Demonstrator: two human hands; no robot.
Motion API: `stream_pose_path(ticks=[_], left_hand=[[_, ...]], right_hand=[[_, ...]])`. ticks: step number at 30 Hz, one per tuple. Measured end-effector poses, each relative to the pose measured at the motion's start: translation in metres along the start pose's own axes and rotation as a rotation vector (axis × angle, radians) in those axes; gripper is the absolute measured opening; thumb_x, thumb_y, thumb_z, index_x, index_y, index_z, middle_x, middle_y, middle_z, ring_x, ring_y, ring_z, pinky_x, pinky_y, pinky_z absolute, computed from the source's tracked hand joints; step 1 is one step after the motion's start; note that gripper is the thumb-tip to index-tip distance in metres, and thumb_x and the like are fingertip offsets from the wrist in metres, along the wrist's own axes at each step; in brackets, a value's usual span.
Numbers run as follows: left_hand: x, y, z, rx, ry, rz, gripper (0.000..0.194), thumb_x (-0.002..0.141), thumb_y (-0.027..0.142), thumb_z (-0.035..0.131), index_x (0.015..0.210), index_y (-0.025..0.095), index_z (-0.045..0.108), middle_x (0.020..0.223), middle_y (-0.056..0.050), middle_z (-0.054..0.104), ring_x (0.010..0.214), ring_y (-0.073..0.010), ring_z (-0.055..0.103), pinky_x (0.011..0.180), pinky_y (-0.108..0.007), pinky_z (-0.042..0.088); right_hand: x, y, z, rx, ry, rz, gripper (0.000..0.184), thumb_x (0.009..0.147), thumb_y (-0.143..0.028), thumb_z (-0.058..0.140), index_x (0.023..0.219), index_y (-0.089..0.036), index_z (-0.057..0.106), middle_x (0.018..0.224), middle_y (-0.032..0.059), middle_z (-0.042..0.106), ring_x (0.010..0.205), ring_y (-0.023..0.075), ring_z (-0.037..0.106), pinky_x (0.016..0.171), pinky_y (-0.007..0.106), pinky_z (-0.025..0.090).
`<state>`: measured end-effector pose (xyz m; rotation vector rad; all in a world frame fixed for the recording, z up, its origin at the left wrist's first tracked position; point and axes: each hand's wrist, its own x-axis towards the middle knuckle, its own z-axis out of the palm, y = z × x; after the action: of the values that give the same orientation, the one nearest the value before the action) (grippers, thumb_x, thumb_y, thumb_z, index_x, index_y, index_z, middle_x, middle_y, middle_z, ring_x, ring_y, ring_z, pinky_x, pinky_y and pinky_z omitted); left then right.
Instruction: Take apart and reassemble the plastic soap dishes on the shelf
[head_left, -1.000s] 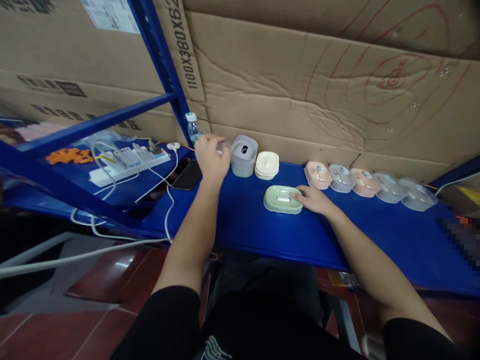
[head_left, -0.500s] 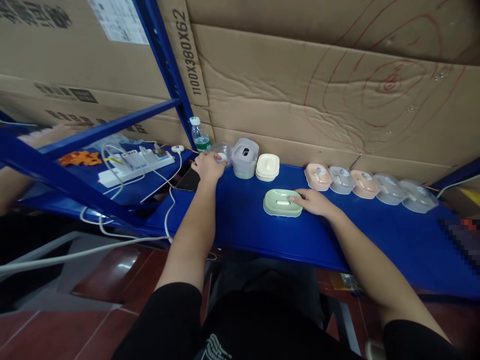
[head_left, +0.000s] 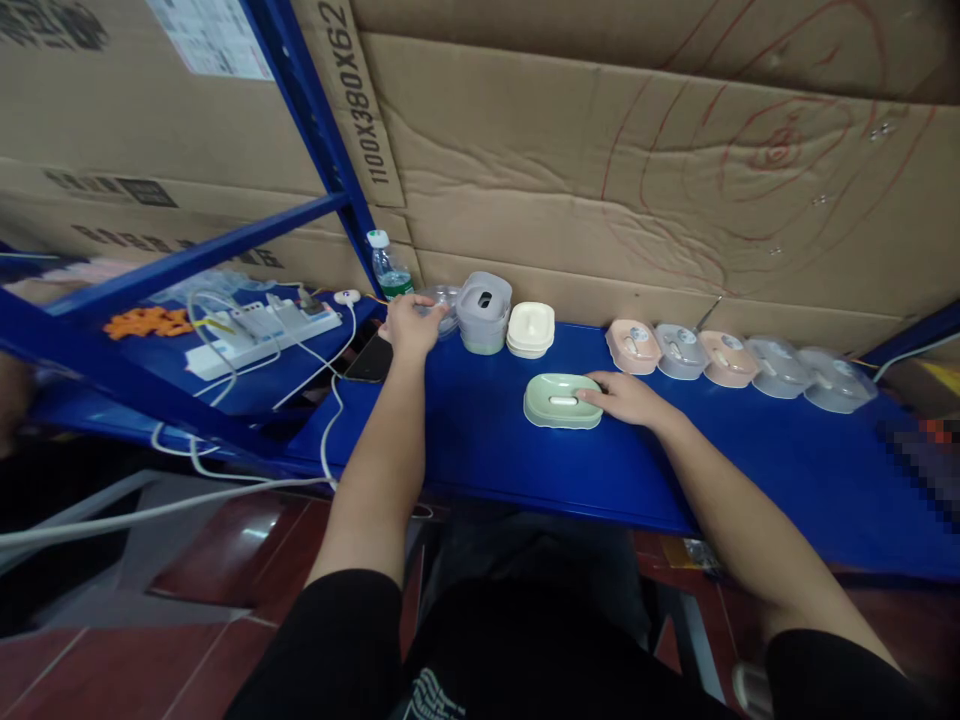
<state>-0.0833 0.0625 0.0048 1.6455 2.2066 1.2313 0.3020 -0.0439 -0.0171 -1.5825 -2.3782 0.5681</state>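
My right hand (head_left: 628, 398) grips the right end of a pale green plastic container (head_left: 561, 415), thumb on top beside its small white bar. The container rests on the blue shelf. Further back on the left, my left hand (head_left: 412, 326) has its fingers curled at the edge of a clear plastic lid (head_left: 444, 300). What lies between those fingers is too small or hidden to make out. Right of the clear lid stand a stack of translucent grey plastic parts (head_left: 484, 312) with a dark oval slot on top and a cream container (head_left: 531, 332).
A water bottle (head_left: 391, 268) and a dark phone (head_left: 367, 360) are near my left hand. Several lidded boxes, including a pink box (head_left: 632, 347), line the back right. A white power strip (head_left: 262, 338) with cables lies left, beyond a blue frame post (head_left: 300, 110). Cardboard backs the shelf.
My left hand has pulled back slightly from the clear lid, and the white round spot at its fingertips no longer shows. My right hand stays on the green container. The view has shifted slightly.
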Motion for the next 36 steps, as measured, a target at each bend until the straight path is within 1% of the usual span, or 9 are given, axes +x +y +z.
stream_pose_path(ticks=[2,6,10,15,18,23,28,31,36], left_hand=[[0.0002,0.0005,0.0002,-0.072,0.048,-0.05,0.028,0.083,0.045,0.077,0.098,0.023,0.068,0.128,-0.008,0.068,0.128,-0.0309,0.057,0.116,-0.052,0.035],[-0.0006,0.0,0.0016,-0.06,0.037,-0.054,0.025,0.081,0.044,0.08,0.093,0.024,0.07,0.13,-0.008,0.067,0.13,-0.0316,0.056,0.117,-0.053,0.034],[-0.0008,-0.0028,0.0043,-0.015,0.03,-0.059,0.024,0.079,0.044,0.083,0.087,0.024,0.071,0.142,-0.01,0.061,0.14,-0.0345,0.049,0.12,-0.06,0.03],[-0.0001,-0.0036,0.0053,-0.019,0.031,-0.067,0.023,0.079,0.043,0.083,0.089,0.025,0.072,0.153,-0.01,0.054,0.142,-0.0347,0.048,0.12,-0.06,0.03],[-0.0008,-0.0026,0.0044,-0.017,0.041,-0.048,0.024,0.08,0.045,0.081,0.088,0.025,0.072,0.15,-0.009,0.057,0.141,-0.0343,0.049,0.12,-0.059,0.03],[-0.0025,-0.003,0.0043,0.024,0.034,-0.027,0.03,0.081,0.053,0.079,0.082,0.024,0.069,0.133,-0.009,0.066,0.132,-0.0349,0.055,0.117,-0.059,0.032],[-0.0028,-0.0031,0.0052,0.063,0.027,-0.006,0.034,0.084,0.055,0.075,0.081,0.023,0.067,0.135,-0.011,0.064,0.133,-0.0359,0.054,0.116,-0.061,0.031],[-0.0019,-0.0031,0.0056,0.069,0.012,0.002,0.034,0.083,0.054,0.076,0.079,0.022,0.066,0.134,-0.011,0.064,0.134,-0.0351,0.054,0.116,-0.058,0.033],[-0.0019,-0.0017,0.0047,0.052,0.01,-0.006,0.032,0.078,0.049,0.081,0.077,0.021,0.066,0.148,-0.014,0.057,0.141,-0.0341,0.051,0.118,-0.052,0.036]], right_hand=[[0.0001,0.0009,0.0003,0.003,0.0,-0.002,0.056,0.099,-0.069,0.053,0.13,-0.027,0.072,0.117,0.0072,0.08,0.102,0.0284,0.074,0.081,0.034,0.054],[0.0003,0.0018,0.0004,-0.001,-0.002,0.001,0.058,0.098,-0.07,0.052,0.129,-0.025,0.073,0.117,0.0083,0.08,0.101,0.0292,0.074,0.082,0.036,0.054],[0.0006,0.0023,0.0007,0.009,0.003,-0.005,0.057,0.098,-0.069,0.053,0.128,-0.024,0.073,0.117,0.0092,0.079,0.102,0.0294,0.074,0.084,0.037,0.055],[0.0004,0.0007,0.0004,-0.001,-0.003,0.001,0.056,0.099,-0.068,0.053,0.128,-0.024,0.073,0.115,0.009,0.08,0.1,0.0289,0.074,0.082,0.037,0.055],[0.0,-0.0005,0.0001,-0.003,-0.001,0.005,0.056,0.099,-0.068,0.053,0.129,-0.024,0.073,0.116,0.0088,0.08,0.1,0.0286,0.074,0.081,0.036,0.055],[0.0005,0.0005,0.0008,0.002,0.0,0.004,0.055,0.099,-0.067,0.054,0.128,-0.024,0.073,0.115,0.009,0.08,0.099,0.0285,0.074,0.082,0.036,0.055],[0.0007,0.0009,0.0004,0.001,-0.006,0.004,0.055,0.099,-0.067,0.054,0.128,-0.024,0.073,0.116,0.0092,0.08,0.101,0.0294,0.074,0.083,0.037,0.055],[0.0004,0.0005,-0.0002,0.001,-0.006,0.004,0.056,0.099,-0.068,0.054,0.128,-0.024,0.072,0.115,0.0088,0.08,0.101,0.0293,0.074,0.083,0.037,0.055],[0.0004,-0.0001,-0.0005,-0.009,-0.011,0.015,0.056,0.099,-0.068,0.053,0.128,-0.024,0.072,0.113,0.0087,0.08,0.1,0.0289,0.074,0.082,0.036,0.054]])
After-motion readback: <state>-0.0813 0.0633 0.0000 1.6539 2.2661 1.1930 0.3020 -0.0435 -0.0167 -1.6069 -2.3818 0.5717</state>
